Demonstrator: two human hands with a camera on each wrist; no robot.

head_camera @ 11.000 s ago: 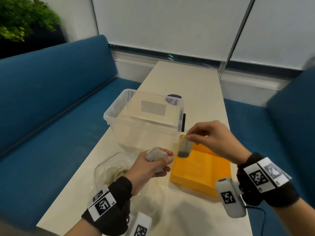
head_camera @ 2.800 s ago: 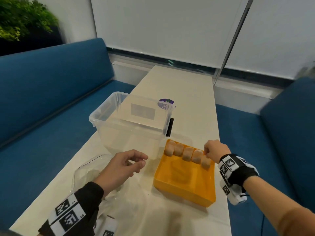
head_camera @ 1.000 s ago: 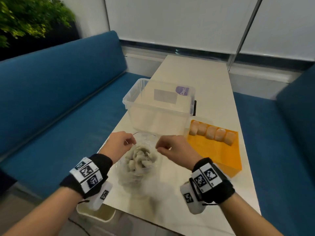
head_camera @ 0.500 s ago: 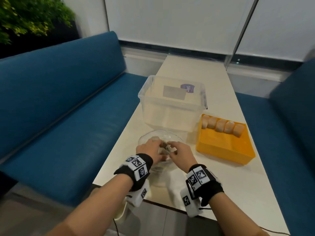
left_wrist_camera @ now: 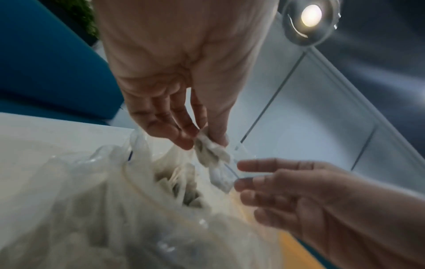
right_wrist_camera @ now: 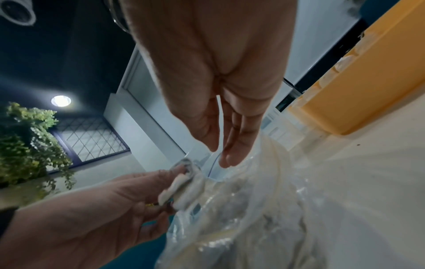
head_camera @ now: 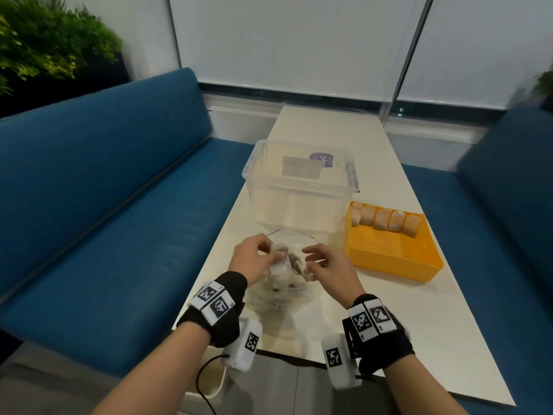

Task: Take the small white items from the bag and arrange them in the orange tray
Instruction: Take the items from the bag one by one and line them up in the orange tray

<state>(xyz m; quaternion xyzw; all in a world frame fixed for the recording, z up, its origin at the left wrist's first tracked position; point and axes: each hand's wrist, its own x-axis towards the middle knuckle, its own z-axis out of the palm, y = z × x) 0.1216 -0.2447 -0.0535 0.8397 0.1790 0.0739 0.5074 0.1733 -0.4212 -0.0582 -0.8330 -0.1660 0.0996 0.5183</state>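
Over the clear bag (head_camera: pixel 281 290) | left hand (head_camera: pixel 253 262) pinches a white item (left_wrist_camera: pixel 210 154); right hand (head_camera: pixel 327 266) hovers slack, holding nothing | risk: thin pinch slips before the orange tray (head_camera: pixel 395 259).

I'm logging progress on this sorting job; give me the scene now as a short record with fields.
Left hand: pinches small white items above the clear plastic bag's mouth
Right hand: fingers straight, beside the bag mouth, holding nothing
Orange plastic tray: five white pieces in a row along its far wall
Clear plastic bin: behind the bag
Surface: white table
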